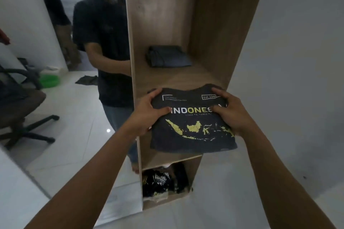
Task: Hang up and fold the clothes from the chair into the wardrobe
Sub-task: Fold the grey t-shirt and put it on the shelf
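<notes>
Over to the far left of the left hand, an office chair [22,102] shows in the mirror door [78,83], and there's a green basin [49,80] on the white floor behind it, with the person's dark-shirted reflection standing just beside the wardrobe's edge. Now the left hand [149,112] itself: fingers curled over the far left edge of the folded dark T-shirt [193,132], thumb pressed flat on top right by the first letters of the print, so it's a firm pinch on the cloth. Between the two hands the print reads clearly: "INDONES" in white and yellow, the last letters hidden under the right thumb, a boxed "Est 1945" up near the collar, a small boxed line on the other side too blurred to read, and a yellow map of islands below. The shirt lies flat at the front of the wooden wardrobe shelf [167,80], its near edge overhanging the lip. Beyond the hands, deeper on that shelf, sits a folded grey garment [168,55]. Below the hands, the lower compartment holds a crumpled dark leaf-print garment [158,180]. The right hand [229,111] mirrors its partner, fingers wrapped over the far right edge, thumb down on the lettering, gripping the shirt.
</notes>
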`<state>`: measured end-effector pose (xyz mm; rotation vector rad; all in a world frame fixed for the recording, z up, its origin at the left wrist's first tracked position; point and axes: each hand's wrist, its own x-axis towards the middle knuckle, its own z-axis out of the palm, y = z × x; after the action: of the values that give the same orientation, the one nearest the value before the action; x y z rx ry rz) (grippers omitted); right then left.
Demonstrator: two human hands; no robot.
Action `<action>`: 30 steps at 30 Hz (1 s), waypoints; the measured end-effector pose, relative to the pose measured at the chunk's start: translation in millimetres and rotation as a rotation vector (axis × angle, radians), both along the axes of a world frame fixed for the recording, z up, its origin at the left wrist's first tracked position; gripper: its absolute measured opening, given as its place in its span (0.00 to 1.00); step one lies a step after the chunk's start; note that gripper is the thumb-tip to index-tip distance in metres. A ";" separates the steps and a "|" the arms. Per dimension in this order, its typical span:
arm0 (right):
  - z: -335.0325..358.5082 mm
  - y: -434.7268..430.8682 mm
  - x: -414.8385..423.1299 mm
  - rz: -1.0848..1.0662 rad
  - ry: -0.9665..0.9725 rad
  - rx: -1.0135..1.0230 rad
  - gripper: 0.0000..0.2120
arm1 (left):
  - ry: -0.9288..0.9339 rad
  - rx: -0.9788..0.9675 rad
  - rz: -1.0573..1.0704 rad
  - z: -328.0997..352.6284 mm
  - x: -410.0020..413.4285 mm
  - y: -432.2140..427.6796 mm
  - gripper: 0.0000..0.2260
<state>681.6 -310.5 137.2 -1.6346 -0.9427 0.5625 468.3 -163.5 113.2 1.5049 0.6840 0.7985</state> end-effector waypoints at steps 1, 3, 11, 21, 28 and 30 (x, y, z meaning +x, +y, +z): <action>4.3 17.7 12.5 0.004 -0.023 0.004 0.28 | 0.006 0.015 0.017 6.4 11.8 13.8 0.33; 11.6 51.8 36.5 0.023 -0.046 0.016 0.28 | 0.013 0.036 0.057 16.8 34.0 40.4 0.33; 63.8 182.7 117.7 0.136 -0.144 0.202 0.31 | -0.036 0.192 0.251 67.8 114.0 143.3 0.34; -9.2 241.9 183.4 0.283 -0.066 0.081 0.29 | 0.229 0.112 0.337 20.9 149.6 181.5 0.32; -13.7 259.4 192.4 0.188 0.234 -0.084 0.25 | 0.360 -0.032 0.392 8.3 157.5 192.9 0.31; -9.1 269.1 192.9 0.188 0.205 -0.122 0.23 | 0.348 -0.095 0.389 13.1 159.3 200.7 0.35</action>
<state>874.5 -41.4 128.1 -1.5699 -0.9288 0.9143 627.5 37.2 126.3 1.4569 1.2859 0.7845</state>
